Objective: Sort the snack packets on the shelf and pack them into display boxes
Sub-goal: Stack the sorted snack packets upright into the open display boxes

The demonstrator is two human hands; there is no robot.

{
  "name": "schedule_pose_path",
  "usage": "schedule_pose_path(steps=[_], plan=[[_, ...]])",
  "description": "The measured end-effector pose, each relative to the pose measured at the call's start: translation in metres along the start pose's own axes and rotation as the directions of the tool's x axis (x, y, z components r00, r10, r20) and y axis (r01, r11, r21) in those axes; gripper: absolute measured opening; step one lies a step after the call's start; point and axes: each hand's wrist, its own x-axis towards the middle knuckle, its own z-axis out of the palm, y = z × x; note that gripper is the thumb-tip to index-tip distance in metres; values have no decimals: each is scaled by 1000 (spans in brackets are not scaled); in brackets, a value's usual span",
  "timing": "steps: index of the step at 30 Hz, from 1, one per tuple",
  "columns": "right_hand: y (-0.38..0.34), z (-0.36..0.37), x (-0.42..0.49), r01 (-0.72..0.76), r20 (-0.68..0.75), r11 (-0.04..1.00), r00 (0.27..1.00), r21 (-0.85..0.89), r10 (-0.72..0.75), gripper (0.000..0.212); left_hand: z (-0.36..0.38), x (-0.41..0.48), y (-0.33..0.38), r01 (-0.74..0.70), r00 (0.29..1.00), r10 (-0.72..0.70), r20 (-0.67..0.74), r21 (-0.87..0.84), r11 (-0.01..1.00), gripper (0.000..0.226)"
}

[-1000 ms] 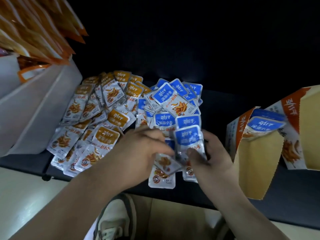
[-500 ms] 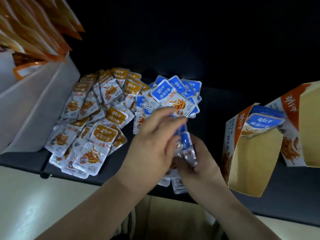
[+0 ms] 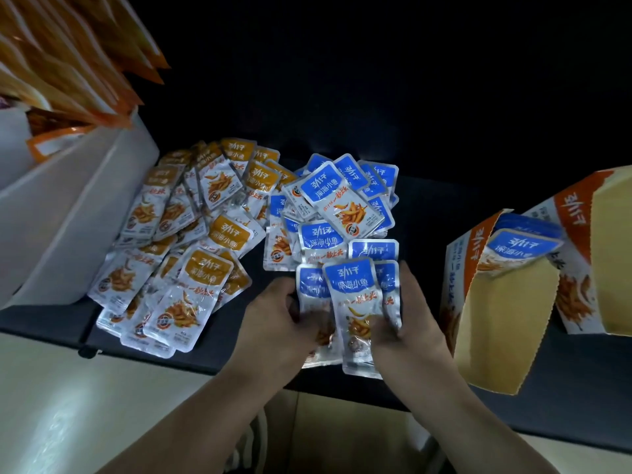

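Both forearms reached forward. The left hand (image 3: 273, 323) and right hand (image 3: 413, 319) curled around opposite sides of a small stack of blue-labelled packets (image 3: 352, 295), gripping it between them at the shelf (image 3: 427, 206) front edge. Just beyond the hands lay the loose blue pile (image 3: 342, 206). The orange-labelled pile (image 3: 191, 241) lay left of them, and an open display box (image 3: 502, 323) stood right of the right hand.

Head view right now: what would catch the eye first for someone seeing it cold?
The left hand and right hand together grip a small stack of blue-label packets at the front of the dark shelf. Behind them lie two heaps: orange-label packets to the left and loose blue-label packets in the middle. At the right, an open display box holds more blue ones.
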Motion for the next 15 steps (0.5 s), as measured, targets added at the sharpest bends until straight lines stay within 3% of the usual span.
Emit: schedule_pose_path(steps=[5,8,11,15], plan=[[-1,0,-3,1,-30,999,1000,45,0,83,-4,0,0,-23,999,21,-39,-48,999,7],[-2,2,-6,16,25,996,1000,92,-19,82,-5,-2,10,-16,999,2,-54,-264,964,16],[-4,3,-7,87,84,988,992,127,-98,80,0,-6,18,148,989,-119,89,-491,859,26],[-5,3,-7,177,104,965,974,191,-200,81,4,-13,23,123,991,-75,107,-575,809,57]])
